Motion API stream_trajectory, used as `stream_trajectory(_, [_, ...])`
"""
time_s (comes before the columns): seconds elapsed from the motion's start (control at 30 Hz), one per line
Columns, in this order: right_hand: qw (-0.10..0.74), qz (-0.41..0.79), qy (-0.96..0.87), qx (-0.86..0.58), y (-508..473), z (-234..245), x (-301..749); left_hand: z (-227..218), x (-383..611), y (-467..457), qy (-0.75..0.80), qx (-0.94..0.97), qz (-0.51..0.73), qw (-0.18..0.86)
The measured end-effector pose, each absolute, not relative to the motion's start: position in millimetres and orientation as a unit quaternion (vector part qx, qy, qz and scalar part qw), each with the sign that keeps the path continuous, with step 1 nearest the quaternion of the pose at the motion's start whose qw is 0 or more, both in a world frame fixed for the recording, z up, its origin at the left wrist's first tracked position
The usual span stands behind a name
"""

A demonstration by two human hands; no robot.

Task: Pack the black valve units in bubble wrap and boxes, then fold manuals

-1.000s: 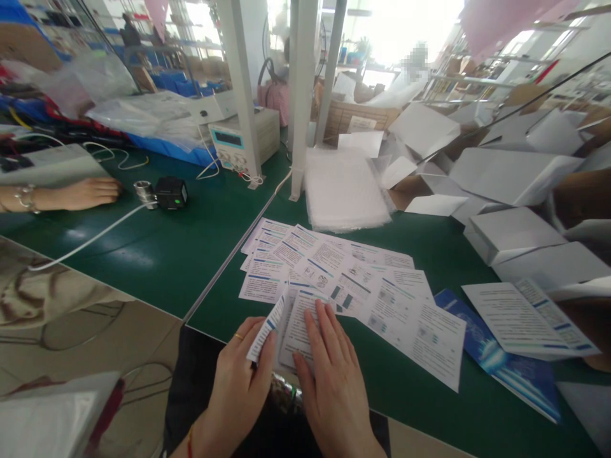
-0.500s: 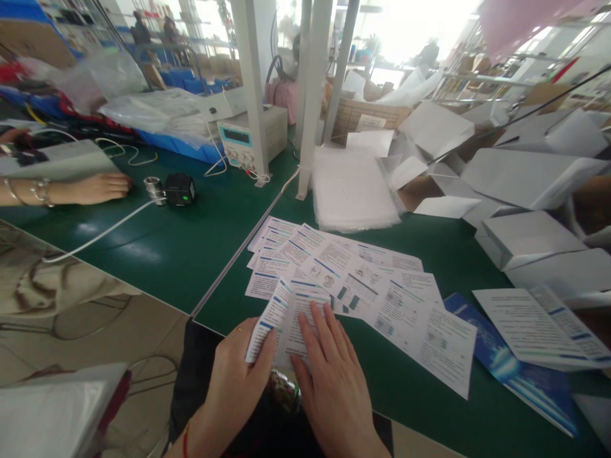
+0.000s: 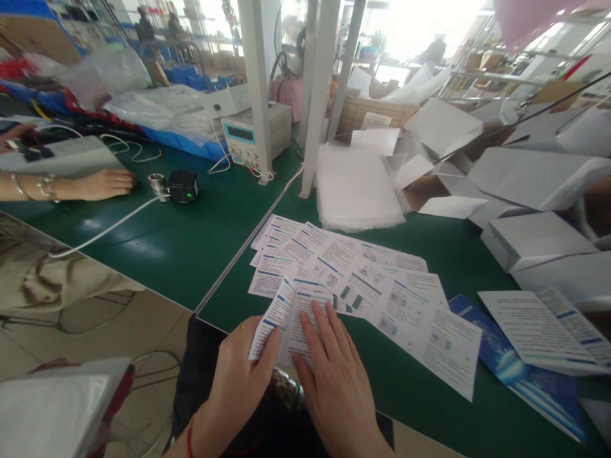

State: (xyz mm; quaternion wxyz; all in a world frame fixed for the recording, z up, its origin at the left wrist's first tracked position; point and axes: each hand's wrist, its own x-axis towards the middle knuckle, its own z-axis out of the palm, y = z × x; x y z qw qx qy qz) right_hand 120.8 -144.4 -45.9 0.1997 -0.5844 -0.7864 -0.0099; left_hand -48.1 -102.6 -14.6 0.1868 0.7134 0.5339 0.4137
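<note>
Near the table's front edge, a printed leaflet (image 3: 300,323) is partly folded, its left panel standing up. My left hand (image 3: 245,366) pinches that raised panel between thumb and fingers. Flat on the right panel lies my right hand (image 3: 329,356), its fingers stretched out and slightly apart. Beyond both hands, several unfolded printed sheets (image 3: 405,312) overlap in a fan across the green table (image 3: 382,366). To the right, a folded leaflet (image 3: 529,327) rests partly on a blue booklet (image 3: 525,388).
A stack of clear plastic bags (image 3: 358,187) lies behind the sheets. White boxes (image 3: 534,178) pile up at right. Metal posts (image 3: 315,95) rise beside a power supply (image 3: 260,133). At left, another person's hand (image 3: 109,183) rests near a black device (image 3: 183,186) with a white cable.
The whole view has shifted slightly, so things appear a little further right. Both hands keep the same hold on the leaflet.
</note>
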Motion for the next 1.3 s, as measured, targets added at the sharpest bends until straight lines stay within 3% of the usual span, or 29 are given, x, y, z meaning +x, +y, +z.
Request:
stream_trajectory(0.93, [0.174, -0.032, -0.793, -0.582, -143.5, -45.1, 118.4, -17.0, -48.6, -104.6, 0.509, 0.731, 0.397, 0.221])
stream_trajectory(1.3, [0.185, -0.005, -0.796, -0.577, -142.2, -43.8, 118.1, -25.9, -43.7, -99.5, 0.421, 0.831, 0.337, 0.138])
